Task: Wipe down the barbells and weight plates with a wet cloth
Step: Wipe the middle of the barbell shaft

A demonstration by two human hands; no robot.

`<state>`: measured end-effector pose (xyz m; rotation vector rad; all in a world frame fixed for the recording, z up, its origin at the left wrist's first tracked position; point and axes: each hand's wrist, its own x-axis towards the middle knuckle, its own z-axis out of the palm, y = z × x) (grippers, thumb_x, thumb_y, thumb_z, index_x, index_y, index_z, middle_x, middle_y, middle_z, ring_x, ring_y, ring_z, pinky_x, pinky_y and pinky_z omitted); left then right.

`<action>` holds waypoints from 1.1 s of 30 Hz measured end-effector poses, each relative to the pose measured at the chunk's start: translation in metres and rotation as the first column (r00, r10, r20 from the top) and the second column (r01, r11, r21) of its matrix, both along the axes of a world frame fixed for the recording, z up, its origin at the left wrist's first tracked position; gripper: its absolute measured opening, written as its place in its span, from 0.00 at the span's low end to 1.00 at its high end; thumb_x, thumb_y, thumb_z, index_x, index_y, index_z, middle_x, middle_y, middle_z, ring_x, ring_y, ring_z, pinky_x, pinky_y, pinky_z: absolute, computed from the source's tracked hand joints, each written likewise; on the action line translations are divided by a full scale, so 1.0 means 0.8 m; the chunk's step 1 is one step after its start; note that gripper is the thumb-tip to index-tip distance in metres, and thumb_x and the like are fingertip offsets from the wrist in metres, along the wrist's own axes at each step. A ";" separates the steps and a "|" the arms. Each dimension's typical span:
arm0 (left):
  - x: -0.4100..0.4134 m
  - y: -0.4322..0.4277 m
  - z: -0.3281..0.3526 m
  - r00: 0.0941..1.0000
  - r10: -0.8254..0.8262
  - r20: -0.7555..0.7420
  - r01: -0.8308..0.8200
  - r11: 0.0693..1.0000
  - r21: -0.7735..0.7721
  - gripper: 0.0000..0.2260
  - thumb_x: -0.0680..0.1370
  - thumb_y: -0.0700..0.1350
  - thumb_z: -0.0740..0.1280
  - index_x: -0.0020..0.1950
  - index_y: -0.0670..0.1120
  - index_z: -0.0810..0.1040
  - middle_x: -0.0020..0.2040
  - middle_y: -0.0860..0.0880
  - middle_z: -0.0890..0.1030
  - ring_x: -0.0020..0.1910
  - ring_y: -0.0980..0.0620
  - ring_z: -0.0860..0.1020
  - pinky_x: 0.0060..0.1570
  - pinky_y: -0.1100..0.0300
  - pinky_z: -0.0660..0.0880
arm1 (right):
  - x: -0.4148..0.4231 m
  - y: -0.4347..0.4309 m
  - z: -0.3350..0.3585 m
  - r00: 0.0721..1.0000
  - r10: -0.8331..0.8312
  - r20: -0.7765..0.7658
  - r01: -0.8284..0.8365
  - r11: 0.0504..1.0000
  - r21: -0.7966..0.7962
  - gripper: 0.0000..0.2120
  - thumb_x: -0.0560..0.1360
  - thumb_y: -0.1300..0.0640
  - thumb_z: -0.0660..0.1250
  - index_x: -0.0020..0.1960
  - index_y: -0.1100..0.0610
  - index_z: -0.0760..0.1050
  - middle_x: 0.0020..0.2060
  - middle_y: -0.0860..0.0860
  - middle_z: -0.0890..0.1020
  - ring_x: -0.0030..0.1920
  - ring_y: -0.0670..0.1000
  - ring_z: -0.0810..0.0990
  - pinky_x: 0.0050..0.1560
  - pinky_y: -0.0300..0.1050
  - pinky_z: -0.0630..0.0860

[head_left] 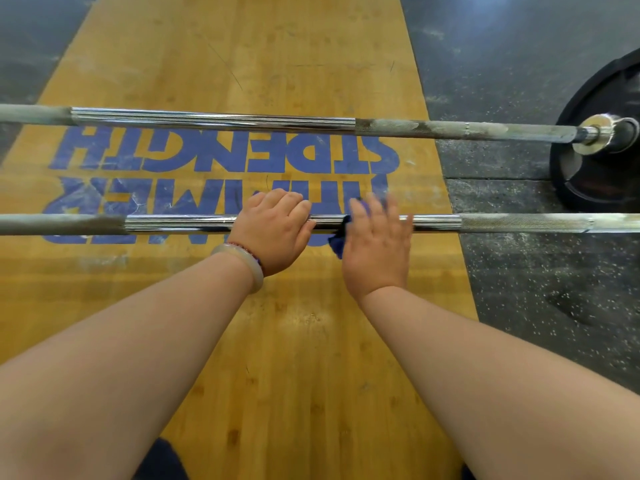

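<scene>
Head view, task things: the near barbell (173,224) lies across the wooden platform (277,341), and a dark blue cloth (337,245) is draped over its smooth middle stretch
Left hand (273,233): fingers curled over the top of the near barbell, thumb along the shaft, just beside the cloth
Right hand (377,244): laid on the cloth with fingers fairly straight and a little spread, pressing it onto the bar; the hand is blurred, so the grip underneath cannot be told
Step in hand: judged to be wiping the shaft of the near barbell
Doing it well: wrap the cloth further round the shaft so the underside gets wiped too, brace the bar with the left hand so it does not roll, and press harder over the knurling (519,223), where chalk likely clings
Far barbell (207,119): parallel, well apart, with pale chalky patches (398,126) on its right part; probably not yet cleaned
Weight plate (588,188): black, on the far barbell's right end, resting on the dark rubber floor (536,289)
Bracelet (242,265): on the left wrist, near the bar; it could knock the steel
In the way: only the left hand, which covers part of the shaft
</scene>
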<state>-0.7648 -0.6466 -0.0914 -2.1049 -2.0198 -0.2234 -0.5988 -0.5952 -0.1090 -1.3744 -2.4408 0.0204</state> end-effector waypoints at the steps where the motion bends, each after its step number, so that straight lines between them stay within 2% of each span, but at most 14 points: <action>1: -0.001 0.000 0.000 1.000 -0.004 -0.005 0.004 1.000 0.003 0.19 0.79 0.51 0.53 0.54 0.41 0.79 0.51 0.45 0.81 0.49 0.43 0.78 0.47 0.50 0.74 | -0.007 -0.002 0.001 0.982 0.169 0.080 -0.173 0.983 0.053 0.23 0.77 0.51 0.53 0.69 0.56 0.70 0.68 0.55 0.72 0.71 0.60 0.64 0.73 0.52 0.36; 3: -0.003 -0.001 0.002 1.000 -0.009 -0.015 0.009 1.000 -0.003 0.18 0.79 0.50 0.53 0.53 0.41 0.78 0.49 0.45 0.80 0.47 0.42 0.77 0.46 0.49 0.73 | -0.005 0.007 0.002 0.913 0.359 0.194 -0.384 0.916 0.114 0.24 0.76 0.51 0.54 0.70 0.55 0.69 0.67 0.55 0.74 0.70 0.59 0.68 0.73 0.53 0.39; 4: -0.005 -0.004 0.001 0.999 -0.001 -0.032 0.001 1.000 0.001 0.18 0.79 0.51 0.53 0.52 0.41 0.78 0.48 0.45 0.80 0.46 0.42 0.77 0.45 0.49 0.72 | 0.001 0.015 0.002 0.914 0.354 0.198 -0.383 0.914 0.132 0.23 0.77 0.51 0.53 0.70 0.54 0.69 0.66 0.55 0.74 0.69 0.58 0.69 0.73 0.52 0.39; 8: -0.022 -0.018 -0.003 0.996 0.044 -0.072 -0.042 0.999 0.031 0.19 0.79 0.52 0.51 0.50 0.42 0.77 0.41 0.46 0.77 0.38 0.44 0.73 0.41 0.51 0.70 | 0.013 0.015 -0.003 1.000 -0.010 -0.011 0.011 0.998 0.056 0.23 0.80 0.50 0.48 0.69 0.55 0.71 0.66 0.56 0.74 0.71 0.59 0.66 0.72 0.50 0.35; 10: -0.027 -0.022 -0.006 0.996 0.041 -0.082 -0.037 0.998 0.051 0.19 0.79 0.53 0.51 0.52 0.42 0.77 0.40 0.46 0.77 0.37 0.44 0.73 0.40 0.51 0.70 | -0.007 0.000 -0.007 0.995 -0.072 -0.070 0.074 0.997 0.029 0.22 0.79 0.51 0.50 0.68 0.57 0.72 0.66 0.57 0.73 0.71 0.61 0.64 0.72 0.53 0.37; 13: -0.026 -0.021 -0.008 0.996 0.035 -0.086 -0.031 0.998 0.053 0.19 0.80 0.52 0.51 0.52 0.42 0.77 0.41 0.46 0.77 0.38 0.43 0.74 0.38 0.51 0.70 | -0.031 -0.013 -0.011 0.967 0.244 0.074 -0.252 0.960 0.124 0.24 0.75 0.52 0.64 0.70 0.56 0.69 0.68 0.56 0.72 0.72 0.61 0.64 0.72 0.55 0.40; 15: -0.025 -0.020 -0.008 0.996 0.035 -0.086 -0.031 0.998 0.053 0.19 0.80 0.52 0.51 0.51 0.42 0.77 0.40 0.46 0.77 0.36 0.44 0.74 0.36 0.52 0.69 | -0.029 -0.009 -0.010 0.930 0.335 0.149 -0.356 0.923 0.147 0.27 0.75 0.52 0.66 0.73 0.53 0.66 0.70 0.54 0.70 0.72 0.59 0.63 0.73 0.54 0.39; 17: -0.027 -0.020 -0.009 0.996 0.023 -0.087 -0.017 0.997 0.069 0.18 0.80 0.52 0.52 0.49 0.42 0.77 0.37 0.47 0.76 0.33 0.45 0.73 0.34 0.54 0.67 | -0.022 -0.005 -0.011 0.966 0.245 0.085 -0.257 0.950 0.175 0.23 0.79 0.50 0.57 0.73 0.51 0.64 0.70 0.54 0.69 0.73 0.57 0.62 0.73 0.52 0.37; 19: -0.030 -0.019 -0.009 0.997 0.008 -0.072 -0.003 0.998 0.067 0.18 0.79 0.52 0.52 0.48 0.43 0.76 0.34 0.48 0.75 0.30 0.46 0.71 0.32 0.56 0.64 | -0.019 -0.007 -0.014 0.996 0.064 -0.059 -0.056 0.990 0.130 0.23 0.81 0.49 0.50 0.74 0.51 0.63 0.71 0.55 0.68 0.73 0.56 0.58 0.73 0.50 0.36; 22: -0.029 -0.018 -0.008 0.998 0.009 -0.058 -0.006 0.998 0.064 0.17 0.79 0.52 0.52 0.46 0.43 0.76 0.33 0.48 0.74 0.29 0.47 0.69 0.31 0.57 0.62 | -0.032 -0.018 -0.019 0.980 -0.095 -0.173 0.107 0.992 0.064 0.23 0.81 0.49 0.48 0.74 0.53 0.63 0.73 0.56 0.65 0.74 0.57 0.54 0.73 0.50 0.37; 26: -0.033 -0.015 -0.013 0.999 0.007 -0.038 -0.005 0.998 0.061 0.18 0.80 0.52 0.51 0.45 0.43 0.76 0.32 0.48 0.74 0.28 0.46 0.70 0.28 0.58 0.63 | -0.035 -0.020 -0.023 0.984 0.179 0.002 -0.178 0.975 0.135 0.21 0.79 0.52 0.52 0.72 0.51 0.64 0.73 0.55 0.66 0.74 0.57 0.54 0.73 0.53 0.38; 27: -0.034 -0.014 -0.014 0.999 0.001 -0.034 0.001 0.998 0.066 0.18 0.80 0.52 0.51 0.44 0.43 0.75 0.32 0.48 0.74 0.28 0.46 0.70 0.28 0.58 0.63 | -0.030 -0.016 -0.023 0.984 0.180 0.016 -0.180 0.973 0.143 0.21 0.80 0.51 0.52 0.72 0.50 0.65 0.72 0.55 0.66 0.74 0.57 0.54 0.73 0.52 0.37; 31: -0.034 -0.016 -0.011 1.000 0.011 -0.011 -0.010 0.997 0.079 0.18 0.80 0.52 0.51 0.42 0.44 0.75 0.31 0.48 0.73 0.27 0.47 0.69 0.28 0.59 0.60 | -0.025 -0.020 -0.016 0.971 -0.201 -0.130 0.209 0.977 0.049 0.21 0.81 0.49 0.50 0.71 0.52 0.67 0.72 0.56 0.66 0.74 0.58 0.57 0.73 0.50 0.38; 33: -0.032 -0.014 -0.008 1.000 0.024 -0.012 -0.023 0.997 0.071 0.18 0.80 0.52 0.51 0.41 0.44 0.75 0.31 0.49 0.73 0.28 0.46 0.70 0.29 0.59 0.59 | -0.042 -0.031 -0.011 0.942 -0.297 -0.153 0.303 0.953 0.013 0.21 0.80 0.51 0.51 0.70 0.54 0.69 0.71 0.57 0.68 0.73 0.62 0.59 0.74 0.53 0.42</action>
